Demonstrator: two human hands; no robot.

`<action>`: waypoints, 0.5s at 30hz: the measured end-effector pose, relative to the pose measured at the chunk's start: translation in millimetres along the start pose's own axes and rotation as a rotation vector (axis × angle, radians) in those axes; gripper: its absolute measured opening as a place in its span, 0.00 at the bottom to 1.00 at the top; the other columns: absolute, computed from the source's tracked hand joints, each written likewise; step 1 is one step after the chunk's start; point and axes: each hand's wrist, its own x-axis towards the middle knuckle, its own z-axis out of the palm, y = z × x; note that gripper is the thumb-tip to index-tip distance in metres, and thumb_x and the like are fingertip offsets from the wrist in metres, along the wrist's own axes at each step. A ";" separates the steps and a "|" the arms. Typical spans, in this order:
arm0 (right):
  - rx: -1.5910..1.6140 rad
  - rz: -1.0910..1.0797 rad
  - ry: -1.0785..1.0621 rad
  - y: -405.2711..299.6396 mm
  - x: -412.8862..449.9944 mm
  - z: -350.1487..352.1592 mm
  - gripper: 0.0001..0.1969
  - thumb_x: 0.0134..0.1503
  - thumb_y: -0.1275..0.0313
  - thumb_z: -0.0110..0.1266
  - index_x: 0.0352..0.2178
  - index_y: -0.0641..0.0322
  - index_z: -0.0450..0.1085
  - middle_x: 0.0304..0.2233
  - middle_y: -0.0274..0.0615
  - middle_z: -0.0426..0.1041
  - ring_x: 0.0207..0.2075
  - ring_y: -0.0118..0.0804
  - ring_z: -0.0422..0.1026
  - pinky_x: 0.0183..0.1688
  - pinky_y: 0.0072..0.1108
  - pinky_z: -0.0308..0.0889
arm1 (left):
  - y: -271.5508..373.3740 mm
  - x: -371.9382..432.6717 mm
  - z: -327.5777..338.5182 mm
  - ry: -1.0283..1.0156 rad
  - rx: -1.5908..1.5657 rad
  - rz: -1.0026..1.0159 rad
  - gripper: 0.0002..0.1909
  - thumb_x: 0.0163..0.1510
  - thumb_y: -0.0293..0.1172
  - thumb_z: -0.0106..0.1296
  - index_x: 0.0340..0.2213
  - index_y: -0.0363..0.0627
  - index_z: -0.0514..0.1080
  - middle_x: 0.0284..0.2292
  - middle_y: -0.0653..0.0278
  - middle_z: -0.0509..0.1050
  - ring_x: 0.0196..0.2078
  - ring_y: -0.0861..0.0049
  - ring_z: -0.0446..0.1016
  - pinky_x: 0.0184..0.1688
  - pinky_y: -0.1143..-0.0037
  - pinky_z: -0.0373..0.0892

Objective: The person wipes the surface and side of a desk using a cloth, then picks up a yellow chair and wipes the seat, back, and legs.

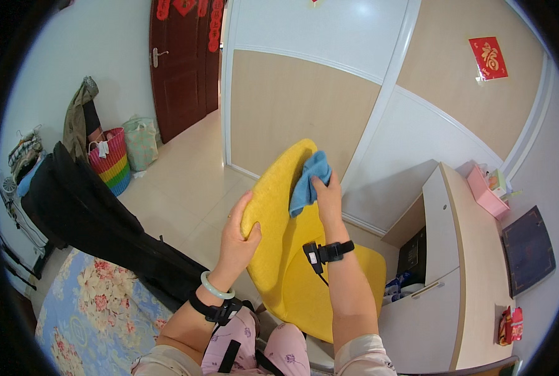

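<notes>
A yellow upholstered chair (272, 202) stands before me, its backrest rising at centre and its seat (366, 272) spreading to the lower right. My left hand (239, 232) grips the near side edge of the backrest, thumb on one face and fingers behind. In my right hand (328, 195) is a crumpled blue cloth (310, 183), pressed against or very close to the inner face of the backrest near its top. The cloth hides part of that face. Both wrists carry black strapped devices, and a pale bangle (218, 286) circles the left one.
To the left, a long black padded case (100, 225) lies across a floral-covered bed (100, 301). Behind it stand a striped woven basket (112, 160) and a patterned bag (140, 143). At right is a wooden cabinet (477, 282) with a pink bin (488, 192) on top. Sliding wardrobe doors (298, 103) rise behind the chair.
</notes>
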 end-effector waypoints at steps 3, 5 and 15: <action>-0.086 -0.081 -0.054 -37.6 1.1 14.9 0.19 0.50 0.73 0.49 0.44 0.69 0.61 0.39 0.46 0.68 0.41 0.36 0.67 0.44 0.23 0.61 | -1.1 -0.4 0.9 0.001 0.039 0.008 0.28 0.46 0.14 0.41 0.51 0.38 0.56 0.50 0.56 0.61 0.53 0.71 0.59 0.54 0.77 0.55; -0.127 -0.094 -0.091 -38.0 1.3 23.6 0.21 0.50 0.73 0.49 0.46 0.67 0.60 0.41 0.49 0.68 0.43 0.39 0.66 0.46 0.24 0.60 | -0.4 -0.6 0.9 -0.003 0.034 0.006 0.28 0.46 0.15 0.41 0.51 0.38 0.56 0.50 0.56 0.61 0.54 0.71 0.59 0.54 0.77 0.54; -0.137 -0.152 -0.182 8.4 4.7 24.4 0.30 0.51 0.72 0.47 0.55 0.64 0.48 0.50 0.55 0.60 0.51 0.46 0.61 0.52 0.26 0.56 | -0.4 0.7 1.2 -0.012 -0.003 -0.004 0.28 0.45 0.16 0.43 0.50 0.39 0.56 0.51 0.54 0.60 0.55 0.64 0.57 0.56 0.74 0.54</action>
